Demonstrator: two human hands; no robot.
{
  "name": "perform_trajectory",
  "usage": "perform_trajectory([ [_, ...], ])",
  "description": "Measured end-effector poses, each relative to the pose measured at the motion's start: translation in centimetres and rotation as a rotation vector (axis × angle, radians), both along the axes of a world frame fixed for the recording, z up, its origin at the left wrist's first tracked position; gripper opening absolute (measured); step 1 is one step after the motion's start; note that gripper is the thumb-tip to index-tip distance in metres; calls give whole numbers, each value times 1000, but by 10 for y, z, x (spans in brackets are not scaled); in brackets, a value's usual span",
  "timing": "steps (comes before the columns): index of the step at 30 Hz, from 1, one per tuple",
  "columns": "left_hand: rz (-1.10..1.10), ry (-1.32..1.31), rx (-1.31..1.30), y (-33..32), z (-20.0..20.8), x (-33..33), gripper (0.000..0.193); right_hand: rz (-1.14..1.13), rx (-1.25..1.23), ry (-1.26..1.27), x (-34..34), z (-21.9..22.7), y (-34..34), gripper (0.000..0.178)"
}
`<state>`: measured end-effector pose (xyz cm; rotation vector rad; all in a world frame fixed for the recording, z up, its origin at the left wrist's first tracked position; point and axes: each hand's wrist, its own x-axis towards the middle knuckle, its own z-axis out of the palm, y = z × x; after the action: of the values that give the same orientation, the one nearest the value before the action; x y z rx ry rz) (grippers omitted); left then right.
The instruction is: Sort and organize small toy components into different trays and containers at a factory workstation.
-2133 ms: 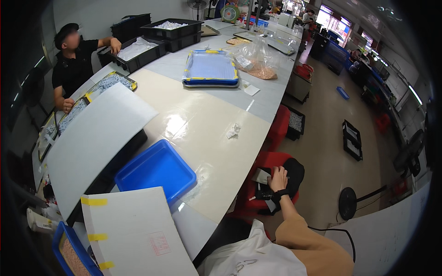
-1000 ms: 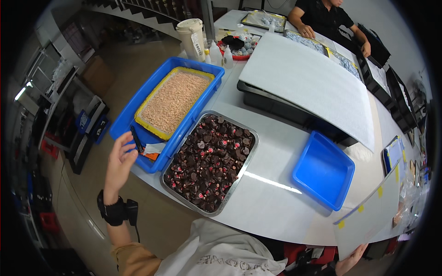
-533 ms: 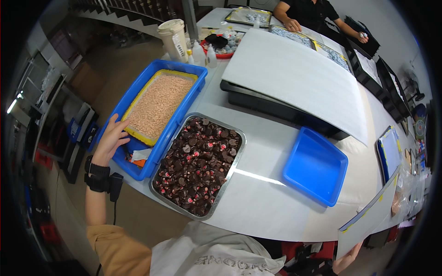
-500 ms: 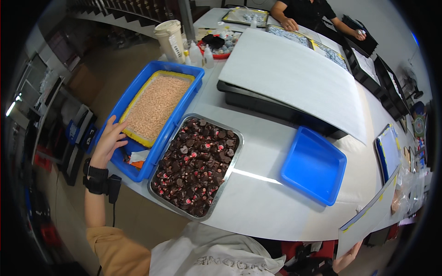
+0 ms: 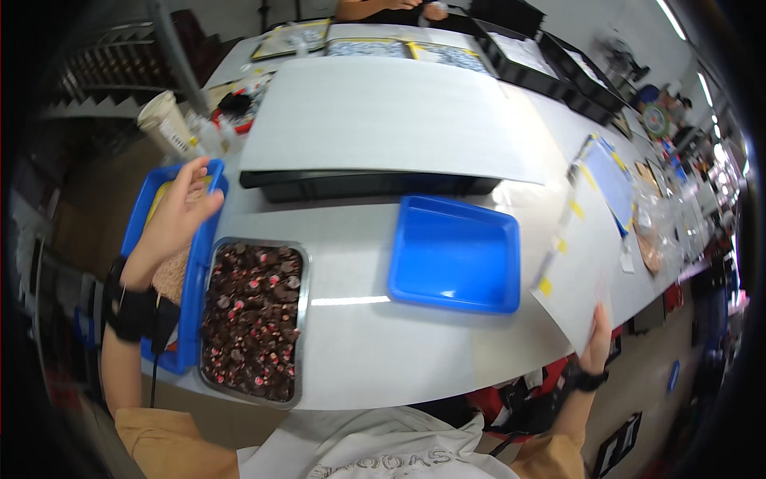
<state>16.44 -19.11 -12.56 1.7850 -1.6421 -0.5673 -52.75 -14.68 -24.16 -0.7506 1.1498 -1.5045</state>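
My left hand [image 5: 177, 214] is raised over the blue bin [image 5: 206, 263] at the left, fingers extended and thumb apart, holding nothing. Beige pellets [image 5: 171, 278] with a yellow edging lie in that bin, partly hidden by my hand and wrist. At the right, my right hand [image 5: 595, 342] grips the near edge of a flat white board [image 5: 586, 275] with yellow tape pieces. The board slants up over the table's right side. Between my arms, a metal tray [image 5: 304, 335] holds dark brown pieces [image 5: 249, 319] with pink and red bits, touching or close to the bin.
A shallow blue tray [image 5: 455, 255] sits mid-table. Behind it, a large white sheet [image 5: 383, 120] covers a black crate [image 5: 375, 188]. A pale bucket [image 5: 163, 124] and bottles stand far left. Another person's hands [image 5: 415, 6] and black crates [image 5: 523, 68] are at the far side.
The view has swung to the right. My left hand has risen from the bin's outer edge to above it. My right hand has lifted the white board higher beside the table.
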Motion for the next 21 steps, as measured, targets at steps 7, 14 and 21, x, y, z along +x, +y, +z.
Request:
perform_trajectory([
  [7, 276, 109, 294, -117, -42, 27, 53, 257, -15, -234, 12, 39, -140, 42],
  [14, 223, 79, 62, -127, -55, 17, 31, 376, 52, -90, 55, 45, -271, 42],
  [21, 154, 223, 53, -108, -33, 4, 24, 207, -78, 223, 80, 63, -286, 38],
])
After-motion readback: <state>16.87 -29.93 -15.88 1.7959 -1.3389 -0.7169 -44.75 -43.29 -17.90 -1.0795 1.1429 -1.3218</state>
